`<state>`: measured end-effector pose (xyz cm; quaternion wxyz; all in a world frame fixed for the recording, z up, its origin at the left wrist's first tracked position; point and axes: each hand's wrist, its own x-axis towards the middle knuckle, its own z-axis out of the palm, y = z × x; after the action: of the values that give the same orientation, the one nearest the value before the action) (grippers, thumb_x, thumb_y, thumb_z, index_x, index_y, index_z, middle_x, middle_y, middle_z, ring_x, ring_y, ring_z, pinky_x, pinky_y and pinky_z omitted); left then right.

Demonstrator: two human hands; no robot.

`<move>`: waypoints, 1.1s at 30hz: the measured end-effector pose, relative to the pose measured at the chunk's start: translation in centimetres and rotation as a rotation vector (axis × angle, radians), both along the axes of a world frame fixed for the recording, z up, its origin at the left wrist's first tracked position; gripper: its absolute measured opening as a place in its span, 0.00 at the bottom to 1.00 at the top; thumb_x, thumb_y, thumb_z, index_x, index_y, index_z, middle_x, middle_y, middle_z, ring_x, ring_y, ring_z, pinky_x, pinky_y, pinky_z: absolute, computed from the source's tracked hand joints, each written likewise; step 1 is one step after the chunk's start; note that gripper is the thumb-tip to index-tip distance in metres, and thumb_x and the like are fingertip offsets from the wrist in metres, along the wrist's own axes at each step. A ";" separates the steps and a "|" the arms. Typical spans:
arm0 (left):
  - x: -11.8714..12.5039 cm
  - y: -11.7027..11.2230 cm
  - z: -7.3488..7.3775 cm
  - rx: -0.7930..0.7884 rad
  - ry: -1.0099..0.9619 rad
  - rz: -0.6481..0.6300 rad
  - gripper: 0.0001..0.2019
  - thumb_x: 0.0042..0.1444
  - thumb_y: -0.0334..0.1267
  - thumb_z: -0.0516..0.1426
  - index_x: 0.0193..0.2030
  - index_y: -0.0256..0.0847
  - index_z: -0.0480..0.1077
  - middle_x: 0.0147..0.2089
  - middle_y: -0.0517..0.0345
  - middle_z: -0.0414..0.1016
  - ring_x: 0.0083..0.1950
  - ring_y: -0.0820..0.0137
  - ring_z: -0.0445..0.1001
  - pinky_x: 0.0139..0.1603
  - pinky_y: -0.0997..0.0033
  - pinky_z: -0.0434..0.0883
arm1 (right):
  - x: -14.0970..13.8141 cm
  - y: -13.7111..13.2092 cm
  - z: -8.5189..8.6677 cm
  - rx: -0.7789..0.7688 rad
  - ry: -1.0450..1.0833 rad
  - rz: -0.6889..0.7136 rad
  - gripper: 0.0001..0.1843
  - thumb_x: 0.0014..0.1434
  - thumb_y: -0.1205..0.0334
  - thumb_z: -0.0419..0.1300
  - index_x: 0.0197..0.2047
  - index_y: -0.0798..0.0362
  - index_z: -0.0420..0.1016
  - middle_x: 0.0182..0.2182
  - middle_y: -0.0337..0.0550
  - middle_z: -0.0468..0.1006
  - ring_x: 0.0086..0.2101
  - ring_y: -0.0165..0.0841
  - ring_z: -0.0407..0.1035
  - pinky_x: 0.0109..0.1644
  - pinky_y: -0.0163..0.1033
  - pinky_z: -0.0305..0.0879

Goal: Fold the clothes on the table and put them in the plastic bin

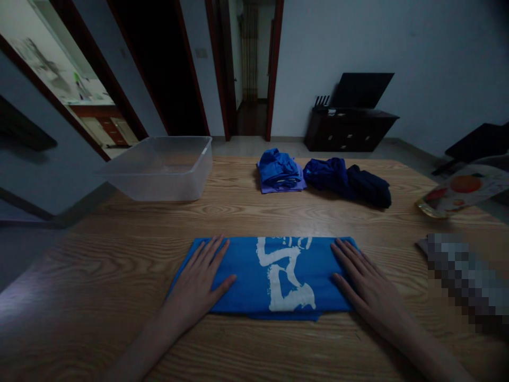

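Observation:
A blue garment with a white print, probably a T-shirt (pixel 246 276), lies folded into a wide flat rectangle on the wooden table (pixel 222 350). My left hand (pixel 202 281) rests flat on its left end, fingers spread and pointing away from me. On the right end lies my right hand (pixel 360 278), also flat with its fingers stretched out. Neither hand grips the cloth. A small flap of blue fabric shows under the near edge.
Beyond the shirt stand a clear plastic bin (pixel 167 180) at left, a stack of blue and purple clothes (pixel 280 172), and dark bundled clothes (pixel 350 180). At right are a printed plastic package (pixel 465 188) and a blurred-out item (pixel 465 281).

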<state>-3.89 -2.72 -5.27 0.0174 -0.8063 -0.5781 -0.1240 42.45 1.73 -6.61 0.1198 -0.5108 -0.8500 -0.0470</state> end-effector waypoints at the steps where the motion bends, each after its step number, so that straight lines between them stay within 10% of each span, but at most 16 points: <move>1: 0.0 -0.1 0.0 -0.005 -0.005 0.002 0.42 0.74 0.61 0.53 0.86 0.48 0.43 0.85 0.50 0.50 0.84 0.53 0.55 0.83 0.42 0.56 | 0.0 0.0 0.0 -0.001 0.005 0.002 0.41 0.78 0.43 0.49 0.85 0.44 0.39 0.81 0.47 0.50 0.77 0.51 0.51 0.78 0.66 0.58; 11: -5.6 1.3 -1.3 -0.091 -0.049 0.070 0.30 0.80 0.52 0.45 0.83 0.47 0.55 0.83 0.52 0.57 0.84 0.57 0.55 0.83 0.41 0.55 | 2.3 0.1 0.2 0.062 0.124 -0.115 0.34 0.77 0.40 0.48 0.74 0.55 0.62 0.71 0.59 0.68 0.68 0.54 0.66 0.72 0.62 0.64; 21: -8.0 -2.6 -2.6 -0.057 -0.128 0.134 0.36 0.78 0.54 0.48 0.86 0.51 0.40 0.86 0.49 0.50 0.85 0.54 0.50 0.83 0.39 0.55 | 3.5 -0.8 0.9 -0.123 0.281 -0.334 0.30 0.66 0.30 0.54 0.41 0.50 0.74 0.39 0.54 0.79 0.39 0.48 0.75 0.45 0.54 0.73; 28: -5.6 -2.7 1.7 -0.064 -0.421 0.095 0.24 0.78 0.53 0.50 0.73 0.49 0.68 0.80 0.52 0.63 0.82 0.55 0.59 0.82 0.42 0.57 | 0.2 1.6 6.1 -0.316 0.749 -0.322 0.22 0.62 0.36 0.66 0.40 0.46 0.74 0.31 0.47 0.79 0.31 0.42 0.75 0.32 0.45 0.72; 33: -4.6 0.2 4.9 -0.411 -1.035 0.117 0.28 0.74 0.63 0.49 0.57 0.43 0.79 0.60 0.44 0.83 0.63 0.53 0.80 0.71 0.45 0.72 | -10.0 1.8 12.0 -0.306 0.851 -0.049 0.17 0.66 0.44 0.67 0.48 0.46 0.73 0.39 0.47 0.80 0.35 0.40 0.76 0.34 0.42 0.74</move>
<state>-8.45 -2.47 -0.38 -0.4193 -0.5936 -0.5673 -0.3874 32.48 3.52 5.35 0.3806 -0.5165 -0.7099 0.2905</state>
